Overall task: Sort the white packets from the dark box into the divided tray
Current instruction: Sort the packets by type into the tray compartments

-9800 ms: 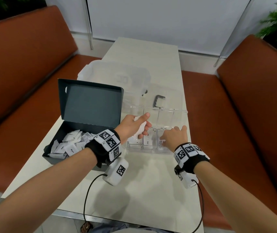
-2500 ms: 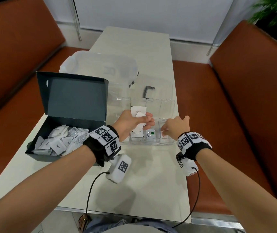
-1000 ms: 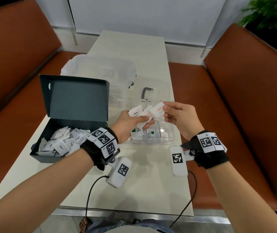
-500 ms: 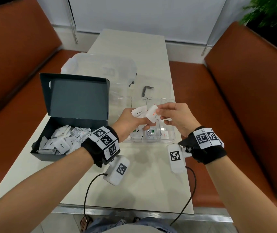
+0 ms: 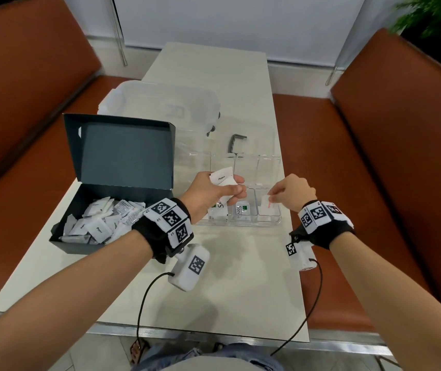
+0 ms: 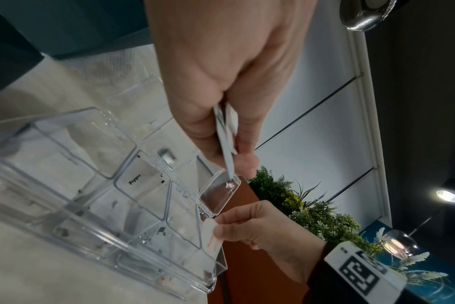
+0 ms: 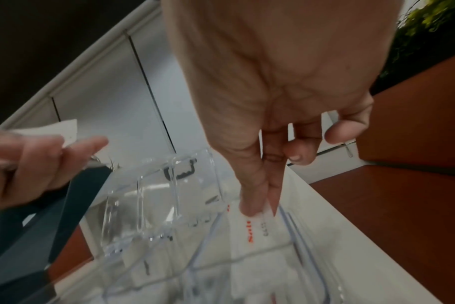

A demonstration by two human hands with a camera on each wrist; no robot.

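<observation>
The open dark box (image 5: 80, 242) at left holds several white packets (image 5: 98, 220). The clear divided tray (image 5: 240, 223) sits to its right. My left hand (image 5: 231, 190) hovers over the tray's left side and grips a small bunch of packets, the top one marked Pepper (image 5: 223, 178). My right hand (image 5: 271, 195) pinches a white packet with red print (image 5: 266, 207), its lower end inside the tray's near right compartment. The right wrist view shows that Salt packet (image 7: 252, 230) between thumb and finger. The left wrist view shows the held packets (image 6: 225, 131) edge-on.
Stevia packets (image 5: 240, 212) stand in the tray's near middle and left compartments. A translucent plastic tub (image 5: 160, 103) and a black clip (image 5: 235, 141) lie behind the tray. Orange benches (image 5: 374, 156) flank the narrow table (image 5: 240, 277).
My right hand took one packet from the bunch in my left hand and lowered it into the tray's near right compartment. The left hand stayed above the tray.
</observation>
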